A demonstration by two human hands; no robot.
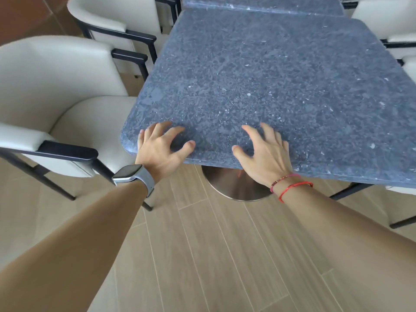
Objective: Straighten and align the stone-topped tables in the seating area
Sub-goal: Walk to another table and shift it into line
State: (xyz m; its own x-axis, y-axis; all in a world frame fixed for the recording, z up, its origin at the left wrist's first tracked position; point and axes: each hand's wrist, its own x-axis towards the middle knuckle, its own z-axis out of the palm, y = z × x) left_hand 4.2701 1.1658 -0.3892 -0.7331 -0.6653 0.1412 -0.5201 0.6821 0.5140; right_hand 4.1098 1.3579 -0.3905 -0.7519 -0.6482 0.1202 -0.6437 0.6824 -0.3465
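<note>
Pale plank floor [213, 255]; left hand [161, 149], right hand [264, 154] splayed, gripping nothing, fingertips on near edge of skewed speckled grey stone-topped table [258, 75].

From where I stand, the near table's surface [270, 82] is dark blue-grey stone, speckled with pale flecks and polished smooth to a soft sheen. The second table [258, 3] behind it shows the same stone. Beneath, the round pedestal base [236, 190] is brushed metal, dully reflective. The armchairs [45, 70] wear smooth cream upholstery, leather or vinyl by the look, faintly glossy, on matt black frames [69, 150]. The floor [225, 255] is matt, pale brown wood-grain planking. A smartwatch [129, 174] has a glossy dark face and a matt grey strap. The bracelets [292, 184] are red thread and small beads.
</note>
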